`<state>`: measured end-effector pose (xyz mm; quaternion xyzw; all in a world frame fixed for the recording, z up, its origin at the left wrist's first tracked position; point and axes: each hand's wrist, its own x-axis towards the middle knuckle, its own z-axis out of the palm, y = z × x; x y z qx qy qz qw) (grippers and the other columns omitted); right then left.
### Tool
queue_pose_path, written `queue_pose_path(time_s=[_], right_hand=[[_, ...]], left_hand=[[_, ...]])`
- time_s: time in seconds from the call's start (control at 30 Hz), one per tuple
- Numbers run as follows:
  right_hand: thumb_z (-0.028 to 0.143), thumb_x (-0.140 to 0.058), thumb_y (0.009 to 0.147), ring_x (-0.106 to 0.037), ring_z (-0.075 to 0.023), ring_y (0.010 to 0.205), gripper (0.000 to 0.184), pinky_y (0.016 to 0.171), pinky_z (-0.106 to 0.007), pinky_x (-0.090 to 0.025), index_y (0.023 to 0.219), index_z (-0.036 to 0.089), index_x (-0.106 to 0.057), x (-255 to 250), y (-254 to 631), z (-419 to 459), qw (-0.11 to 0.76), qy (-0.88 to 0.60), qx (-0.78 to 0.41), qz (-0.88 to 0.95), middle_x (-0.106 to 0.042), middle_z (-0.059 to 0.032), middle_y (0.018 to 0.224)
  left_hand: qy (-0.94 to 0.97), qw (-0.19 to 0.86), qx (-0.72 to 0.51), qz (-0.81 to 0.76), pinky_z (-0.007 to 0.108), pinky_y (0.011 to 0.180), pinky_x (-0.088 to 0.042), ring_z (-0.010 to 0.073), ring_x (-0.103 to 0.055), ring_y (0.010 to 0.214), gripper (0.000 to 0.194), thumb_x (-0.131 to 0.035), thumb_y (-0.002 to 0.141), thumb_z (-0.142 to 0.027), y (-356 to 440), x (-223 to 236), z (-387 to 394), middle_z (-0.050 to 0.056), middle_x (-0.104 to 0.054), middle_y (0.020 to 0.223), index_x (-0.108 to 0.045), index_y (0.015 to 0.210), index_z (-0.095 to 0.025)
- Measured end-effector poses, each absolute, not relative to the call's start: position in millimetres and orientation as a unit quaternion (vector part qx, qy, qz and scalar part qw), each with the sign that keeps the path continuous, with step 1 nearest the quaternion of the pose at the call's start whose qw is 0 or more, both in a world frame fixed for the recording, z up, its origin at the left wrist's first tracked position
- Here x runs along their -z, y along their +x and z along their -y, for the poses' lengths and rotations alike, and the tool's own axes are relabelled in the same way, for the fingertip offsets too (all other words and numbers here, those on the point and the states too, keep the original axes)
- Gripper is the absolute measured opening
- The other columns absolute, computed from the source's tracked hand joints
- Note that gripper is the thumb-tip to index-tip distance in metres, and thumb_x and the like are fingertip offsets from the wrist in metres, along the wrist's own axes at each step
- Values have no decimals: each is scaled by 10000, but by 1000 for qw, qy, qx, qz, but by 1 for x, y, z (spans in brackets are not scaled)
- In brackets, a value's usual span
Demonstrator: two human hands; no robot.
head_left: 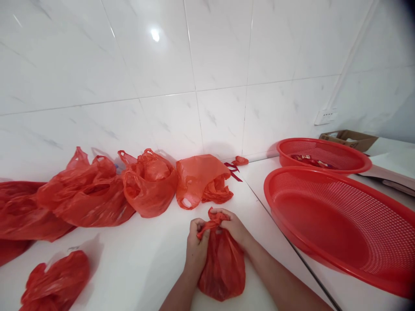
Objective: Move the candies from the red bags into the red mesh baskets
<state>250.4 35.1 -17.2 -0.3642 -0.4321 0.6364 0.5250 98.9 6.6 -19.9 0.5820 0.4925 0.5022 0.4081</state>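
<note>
- Right forearm [285,276] nearest the lens in the head view, reaching in from lower right; left forearm [181,287] opposite, from lower left.
- Red held bag [223,272] between the wrists, over the white table [129,268]. Whether its base bears on the surface: cannot tell.
- Long axis runs roughly away from the wearer: full body on the near side, twisted neck [213,222] at the far end.
- Left hand [196,246] pinching the neck's left end; right hand [234,228] pinching its right end, slightly farther out. Both equally close, a short span of plastic between.
- Flattened bag [199,175] just beyond the fingers, toward the wall; perforated basket [317,226] off right, well apart.
</note>
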Motion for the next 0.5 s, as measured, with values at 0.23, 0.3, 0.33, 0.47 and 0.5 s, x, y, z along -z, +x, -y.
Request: queue_pose_path(time_s=[0.23,0.3,0.33,0.47,0.5], right_hand=[[319,-683,741,-619,-169,807,243,801,-320,-454,949,194,-661,16,261,-34,578,-223,-735,277,-678,-44,935],[266,-717,704,-615,-158,782,205,776,-308,-457,886,207,-642,16,263,-35,584,-216,-740,253,-672,-18,908],[242,-720,694,-609,-147,761,199,756,-298,-457,867,214,-625,16,264,-36,587,-210,-745,240,-665,-3,894],[158,-672,688,-530,-94,623,194,625,-236,-425,821,237,-554,16,274,-41,606,-169,-754,188,-593,50,779],[139,-655,683,-503,-88,594,198,607,-229,-415,814,238,-544,16,277,-43,610,-163,-754,184,-565,56,739]], left_hand=[[558,351,-569,-492,331,812,-457,194,-554,920,216,-447,890,-424,92,19,-9,52,-561,1014,-458,932,-213],[568,338,-574,-484,346,856,-444,205,-547,982,205,-435,897,-414,91,18,-11,63,-558,1067,-462,932,-213],[572,325,-577,-484,348,870,-437,206,-541,1002,197,-420,905,-404,89,18,-11,65,-556,1080,-466,928,-214],[591,230,-583,-507,330,866,-411,199,-525,980,200,-358,931,-350,73,14,-16,53,-552,1034,-502,905,-213],[598,203,-580,-515,323,846,-410,196,-525,951,202,-352,932,-336,68,12,-18,48,-551,1002,-508,895,-213]])
